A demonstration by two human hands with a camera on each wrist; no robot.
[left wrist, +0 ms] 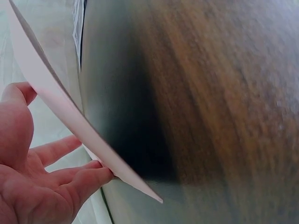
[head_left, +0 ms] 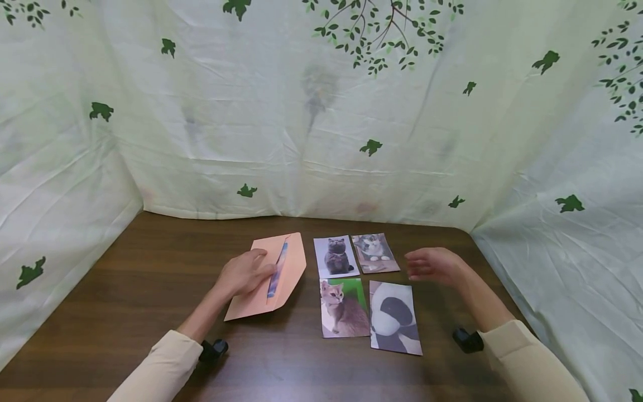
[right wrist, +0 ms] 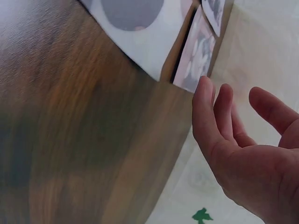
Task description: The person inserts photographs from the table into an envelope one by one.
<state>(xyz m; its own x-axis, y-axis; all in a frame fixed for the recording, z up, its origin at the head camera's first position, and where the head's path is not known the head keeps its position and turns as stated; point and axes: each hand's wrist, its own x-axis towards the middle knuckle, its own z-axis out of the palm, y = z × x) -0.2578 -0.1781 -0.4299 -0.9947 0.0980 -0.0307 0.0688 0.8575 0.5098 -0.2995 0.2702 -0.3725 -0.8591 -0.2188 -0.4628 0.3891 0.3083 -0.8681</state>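
My left hand [head_left: 246, 273] grips a peach-coloured envelope [head_left: 293, 268] between thumb and fingers, tilted above the table. The envelope's flap is open, and the edge of something blue and white [head_left: 278, 272] shows in its slot. In the left wrist view the envelope [left wrist: 70, 112] appears edge-on, with fingertips under it. Right of it lie a dark grey cat photo [head_left: 337, 257], a tabby cat photo [head_left: 375, 254], a light brown cat photo [head_left: 344, 308] and a black-and-white animal photo [head_left: 394, 318]. My right hand [head_left: 432, 265] hovers beside the tabby photo, holding nothing, fingers loosely bent.
The photos lie close together on a dark brown wooden table [head_left: 150, 290]. White cloth [head_left: 226, 139] with green leaf prints hangs behind the table and along both sides. Each wrist bears a small black device [head_left: 467, 340].
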